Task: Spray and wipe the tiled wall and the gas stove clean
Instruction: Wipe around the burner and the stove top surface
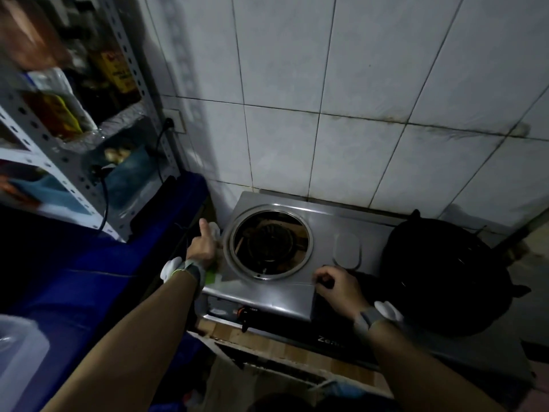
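In a dim kitchen corner, a slotted metal rack (44, 138) fills the upper left of the frame, crowded with bottles and packets. One bottle (118, 72) has a yellow label, but its print is too blurred to read. A black plug sits in a wall socket (175, 121) beside the rack. Below it spreads a blue cover (89, 263), and a pale plastic container (17, 358) shows at the lower left edge.

Left of centre, the person's left hand (203, 248) is on the left rim of the gas stove (282, 295). The thumb sticks out and the fingers are folded over a whitish cloth (215, 228) pressed to the steel.

The stove sits at centre frame against the foot of the tiled wall (326, 84), whose grout lines are dark and stained. Its left burner well (267, 242) is open, with no pan support on it. A black knob (245, 316) on the front panel sits by the word "OFF". Farther right on the dark front strip a brand name starts with "Zen", and the rest cannot be made out.

The right hand (341, 288) rests on the stove top at the edge of the steel plate with its fingers curled under. Whether it grips anything cannot be told. A grey band circles each wrist. At right, a black wok (445, 278) covers the second burner.
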A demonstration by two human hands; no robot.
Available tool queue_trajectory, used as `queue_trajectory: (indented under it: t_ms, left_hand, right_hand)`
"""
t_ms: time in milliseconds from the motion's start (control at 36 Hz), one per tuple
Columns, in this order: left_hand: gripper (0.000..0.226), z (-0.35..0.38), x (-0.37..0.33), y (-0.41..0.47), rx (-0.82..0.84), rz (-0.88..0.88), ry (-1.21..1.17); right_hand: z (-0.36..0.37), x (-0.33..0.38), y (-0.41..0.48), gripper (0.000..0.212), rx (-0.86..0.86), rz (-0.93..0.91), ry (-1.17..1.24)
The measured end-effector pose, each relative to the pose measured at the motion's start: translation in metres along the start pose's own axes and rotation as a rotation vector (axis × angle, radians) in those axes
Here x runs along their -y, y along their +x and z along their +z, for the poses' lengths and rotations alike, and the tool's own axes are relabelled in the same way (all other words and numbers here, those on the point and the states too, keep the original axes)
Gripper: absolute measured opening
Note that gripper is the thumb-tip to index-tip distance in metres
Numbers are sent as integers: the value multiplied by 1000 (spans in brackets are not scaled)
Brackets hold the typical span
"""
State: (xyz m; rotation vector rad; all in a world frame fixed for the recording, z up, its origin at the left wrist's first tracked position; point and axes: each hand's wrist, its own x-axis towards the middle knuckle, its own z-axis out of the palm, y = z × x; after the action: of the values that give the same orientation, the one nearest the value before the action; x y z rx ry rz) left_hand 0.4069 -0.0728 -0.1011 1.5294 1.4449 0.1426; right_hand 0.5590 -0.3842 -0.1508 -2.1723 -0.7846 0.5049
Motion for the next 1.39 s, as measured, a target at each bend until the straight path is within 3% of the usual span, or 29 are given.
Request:
queue_trajectory:
  t_ms: [83,194,306,361,472,528,611,750,917,1000,1111,1389]
  left_hand:
    - [118,-7,2,-41,-14,14,18]
    - [135,-4,18,-54,35,14,3]
    - [93,2,19,-69,65,27,3]
    - [84,3,21,-76,79,39,-13]
    - [114,-7,40,-65,127,71,-183]
    - [109,-17,46,-61,120,102,-267]
    - [64,-38,48,-65,61,214,-297]
    - [76,-86,59,-58,-38,307,-260]
    - [39,-158,97,-23,-231,499,-29]
    - [28,-189,114,-7,-342,480,67]
    - [31,-238,135,-15,-496,401,72]
    - [25,-275,143,-10,-608,249,69]
  right_hand:
    - [1,1,-3,17,-11,12,2]
    - [-1,3,-4,16,13,39,-4]
    - [-1,5,-4,17,5,48,-22]
    - [1,8,-5,16,-8,48,-40]
    - [5,16,-6,13,-21,40,-85]
    - [7,21,-6,15,-33,49,-98]
    - [14,32,-10,19,-73,19,-156]
    - [33,62,-15,26,-13,-134,-191]
    - [73,120,-10,25,138,-311,-130]
    - [95,143,-9,24,195,-367,-110]
    - [134,178,-12,21,245,-465,-107]
    - [179,189,-26,19,325,-481,-102]
